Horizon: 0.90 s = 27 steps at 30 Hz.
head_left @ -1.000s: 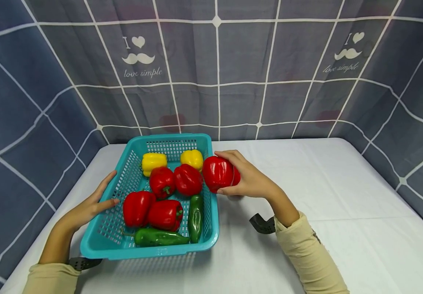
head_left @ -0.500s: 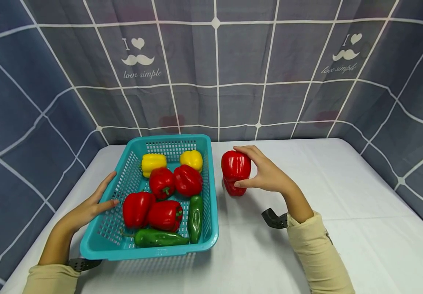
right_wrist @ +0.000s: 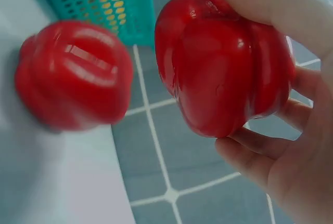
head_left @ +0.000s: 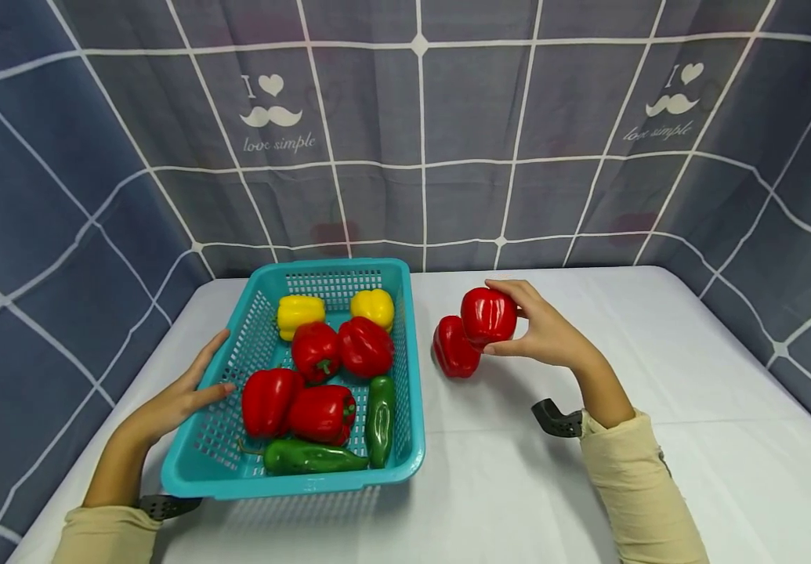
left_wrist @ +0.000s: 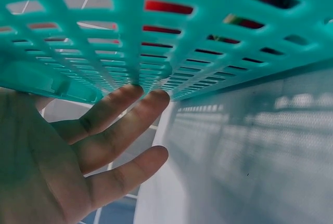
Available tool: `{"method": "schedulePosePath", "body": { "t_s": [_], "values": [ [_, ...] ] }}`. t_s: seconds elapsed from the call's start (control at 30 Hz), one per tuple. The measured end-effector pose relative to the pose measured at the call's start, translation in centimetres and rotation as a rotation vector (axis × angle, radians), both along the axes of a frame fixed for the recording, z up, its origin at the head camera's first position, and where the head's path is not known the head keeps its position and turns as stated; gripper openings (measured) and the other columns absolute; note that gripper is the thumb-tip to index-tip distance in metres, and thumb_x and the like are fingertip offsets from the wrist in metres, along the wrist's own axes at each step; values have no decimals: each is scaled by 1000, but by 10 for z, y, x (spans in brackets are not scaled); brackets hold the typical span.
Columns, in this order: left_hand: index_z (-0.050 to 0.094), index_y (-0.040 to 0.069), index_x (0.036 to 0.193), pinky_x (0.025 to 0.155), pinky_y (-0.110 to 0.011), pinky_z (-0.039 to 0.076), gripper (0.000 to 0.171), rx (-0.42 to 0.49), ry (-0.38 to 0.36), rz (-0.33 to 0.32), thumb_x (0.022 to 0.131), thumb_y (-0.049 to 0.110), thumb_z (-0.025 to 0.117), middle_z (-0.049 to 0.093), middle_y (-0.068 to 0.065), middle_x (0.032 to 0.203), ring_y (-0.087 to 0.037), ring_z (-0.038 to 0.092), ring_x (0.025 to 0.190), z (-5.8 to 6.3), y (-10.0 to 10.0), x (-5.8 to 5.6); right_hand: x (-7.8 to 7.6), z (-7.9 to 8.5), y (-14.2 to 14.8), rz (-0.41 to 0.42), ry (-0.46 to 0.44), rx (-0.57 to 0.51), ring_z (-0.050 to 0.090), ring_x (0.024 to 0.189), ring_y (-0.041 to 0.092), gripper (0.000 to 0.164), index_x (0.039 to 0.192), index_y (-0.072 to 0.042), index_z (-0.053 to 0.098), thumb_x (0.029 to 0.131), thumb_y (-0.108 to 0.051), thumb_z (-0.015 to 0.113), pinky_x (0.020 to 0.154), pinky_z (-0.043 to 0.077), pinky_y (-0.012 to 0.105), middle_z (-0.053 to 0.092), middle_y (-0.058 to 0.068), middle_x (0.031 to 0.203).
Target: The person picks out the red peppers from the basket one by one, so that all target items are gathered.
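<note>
My right hand (head_left: 553, 337) grips a shiny red bell pepper (head_left: 488, 316) between thumb and fingers, to the right of the teal basket (head_left: 417, 392). A second red bell pepper (head_left: 455, 350) lies on the white table beside the basket; the held one partly overlaps it in the head view. In the right wrist view the thumb lies across the top of the held bell pepper (right_wrist: 218, 73). My left hand (head_left: 172, 399) rests against the basket's left side, thumb over the rim. Its fingers (left_wrist: 117, 130) are spread, nearly straight, along the outer wall in the left wrist view.
Inside the basket lie several red bell peppers (head_left: 322, 413), two yellow bell peppers (head_left: 300, 315) and two long green peppers (head_left: 313, 457). A grey checked cloth (head_left: 468, 110) stands behind and at both sides of the white table (head_left: 659, 345).
My right hand has carried the red bell pepper rightward from the basket's right rim, exposing the second one on the table. My left hand stays at the basket, which has not moved.
</note>
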<state>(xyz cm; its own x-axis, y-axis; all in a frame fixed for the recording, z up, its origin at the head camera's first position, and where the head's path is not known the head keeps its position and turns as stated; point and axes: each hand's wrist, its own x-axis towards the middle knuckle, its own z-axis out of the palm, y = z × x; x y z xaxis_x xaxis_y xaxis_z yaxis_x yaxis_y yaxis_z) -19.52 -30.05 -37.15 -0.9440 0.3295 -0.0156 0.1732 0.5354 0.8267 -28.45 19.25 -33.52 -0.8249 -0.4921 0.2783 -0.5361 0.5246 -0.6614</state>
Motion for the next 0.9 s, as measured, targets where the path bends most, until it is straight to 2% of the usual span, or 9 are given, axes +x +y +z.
{"method": "schedulePosePath", "body": {
  "t_s": [0.23, 0.9],
  "values": [
    [-14, 16, 146, 69, -44, 54, 80, 27, -16, -5, 91, 14, 44, -1, -33, 146, -59, 28, 117, 0, 1, -2, -3, -10, 20, -31, -17, 31, 40, 119, 28, 85, 138, -13, 35, 66, -22, 81, 91, 42, 52, 38, 9, 133],
    [-14, 16, 146, 68, -44, 54, 80, 37, -12, -7, 91, 13, 45, -2, -33, 146, -59, 27, 117, -3, 0, -2, -21, -37, 37, -57, -105, 97, 40, 118, 31, 86, 136, -5, 36, 65, -20, 82, 93, 41, 52, 39, 15, 131]
  ]
}}
